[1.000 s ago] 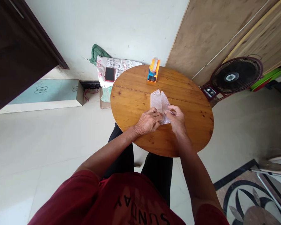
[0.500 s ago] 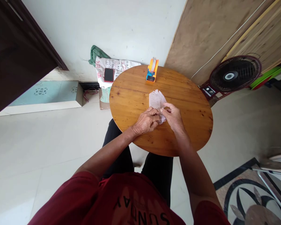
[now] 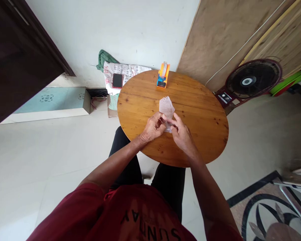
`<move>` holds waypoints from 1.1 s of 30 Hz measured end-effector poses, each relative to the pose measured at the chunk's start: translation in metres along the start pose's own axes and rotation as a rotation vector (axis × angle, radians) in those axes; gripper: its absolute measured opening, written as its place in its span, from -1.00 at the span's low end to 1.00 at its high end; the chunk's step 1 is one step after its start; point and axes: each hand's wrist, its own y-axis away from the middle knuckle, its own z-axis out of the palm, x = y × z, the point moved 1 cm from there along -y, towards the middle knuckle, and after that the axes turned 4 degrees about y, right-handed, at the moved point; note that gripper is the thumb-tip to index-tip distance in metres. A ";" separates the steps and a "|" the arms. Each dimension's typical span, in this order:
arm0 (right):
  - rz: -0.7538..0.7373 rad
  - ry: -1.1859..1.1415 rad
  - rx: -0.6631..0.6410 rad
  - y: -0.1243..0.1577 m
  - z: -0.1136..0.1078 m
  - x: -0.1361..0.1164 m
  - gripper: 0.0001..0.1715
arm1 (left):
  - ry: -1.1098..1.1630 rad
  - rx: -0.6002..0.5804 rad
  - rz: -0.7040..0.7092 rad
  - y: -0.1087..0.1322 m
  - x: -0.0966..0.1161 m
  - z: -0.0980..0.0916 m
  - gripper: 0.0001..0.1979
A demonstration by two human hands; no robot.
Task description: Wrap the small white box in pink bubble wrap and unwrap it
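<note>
A pale, translucent piece of bubble wrap point(image 3: 166, 105) lies on the round wooden table point(image 3: 200, 117), its upper part flat and its lower end between my hands. My left hand point(image 3: 155, 126) is closed in a pinch at the wrap's lower left edge. From the right, my right hand point(image 3: 182, 132) touches the wrap, its index finger reaching across it and its fingers apart. An orange and blue tape dispenser point(image 3: 163, 77) stands beyond the wrap near the table's far edge.
A phone point(image 3: 117, 80) rests on a printed white sack point(image 3: 110, 72) left of the table. A dark red fan point(image 3: 248, 81) stands at the right, near the wooden panel. My knees are under the table's near edge.
My left hand has turned and now pinches at the wrap's edge. My right hand has shifted slightly left and down, and the wrap's right side looks narrower.
</note>
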 end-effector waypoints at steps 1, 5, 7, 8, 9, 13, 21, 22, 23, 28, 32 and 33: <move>-0.024 0.049 0.010 0.002 0.002 -0.003 -0.24 | 0.005 0.017 -0.010 0.000 0.001 0.001 -0.89; -0.039 0.202 0.021 0.006 0.007 -0.011 -0.20 | -0.109 0.065 -0.130 -0.001 0.005 0.006 -0.80; -0.029 0.238 0.017 0.007 0.007 -0.013 -0.18 | -0.160 0.039 -0.244 -0.003 0.008 0.006 -0.73; -0.024 0.240 0.011 0.007 0.005 -0.014 -0.17 | -0.179 0.018 -0.295 -0.005 0.010 0.005 -0.71; -0.019 0.230 0.003 0.007 0.004 -0.014 -0.16 | -0.200 -0.005 -0.331 -0.007 0.013 0.004 -0.70; 0.004 0.070 -0.061 -0.001 -0.007 -0.010 -0.12 | -0.330 -0.113 -0.395 -0.021 0.022 0.002 -0.74; 0.078 -0.314 -0.253 -0.023 -0.020 0.012 -0.13 | -0.468 -0.167 -0.457 -0.029 0.026 0.009 -0.68; 0.084 -0.349 -0.271 -0.024 -0.022 0.014 -0.15 | -0.474 -0.164 -0.459 -0.028 0.026 0.009 -0.68; 0.090 -0.379 -0.280 -0.025 -0.023 0.015 -0.17 | -0.480 -0.164 -0.461 -0.028 0.026 0.010 -0.68; 0.124 -0.376 -0.113 -0.037 -0.035 0.027 -0.45 | -0.572 -0.233 -0.406 -0.027 0.027 0.008 -0.72; 0.117 -0.117 0.029 -0.061 -0.041 0.034 -0.75 | -0.701 -0.303 -0.269 -0.031 0.025 0.005 -0.69; 0.107 -0.038 0.037 -0.067 -0.040 0.034 -0.74 | -0.717 -0.313 -0.221 -0.031 0.024 0.004 -0.69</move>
